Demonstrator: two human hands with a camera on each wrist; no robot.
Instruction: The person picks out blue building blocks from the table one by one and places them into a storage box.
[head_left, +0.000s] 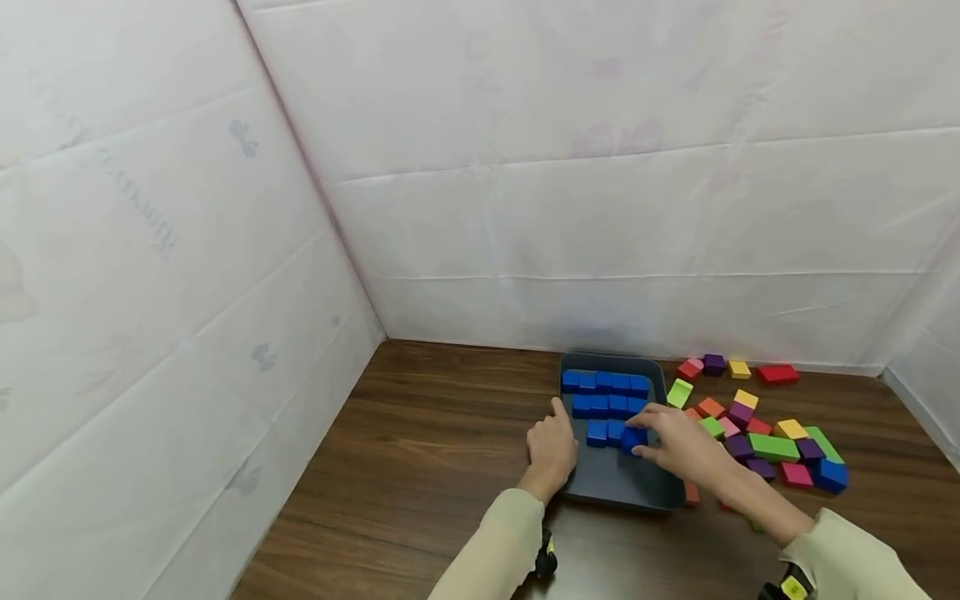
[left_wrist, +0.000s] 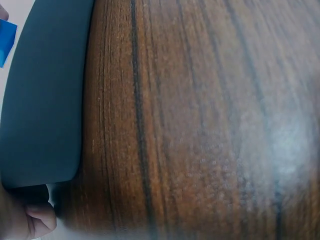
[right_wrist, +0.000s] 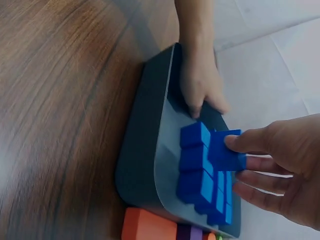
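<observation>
The right hand (right_wrist: 285, 175) pinches a small, rigid, likely light blue block (right_wrist: 226, 151) over the grey tray (right_wrist: 145, 150), fingertips on opposite faces; the left hand (head_left: 551, 448) grips the tray's rim.

Right hand (head_left: 678, 446) pinching — left hand (head_left: 551, 450) curled.

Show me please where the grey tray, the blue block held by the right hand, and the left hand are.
grey tray (head_left: 611, 483), head view, bare floor near its front edge.
blue block (right_wrist: 224, 155), right wrist view, its top face.
left hand (head_left: 551, 450), head view, back of the hand.
</observation>
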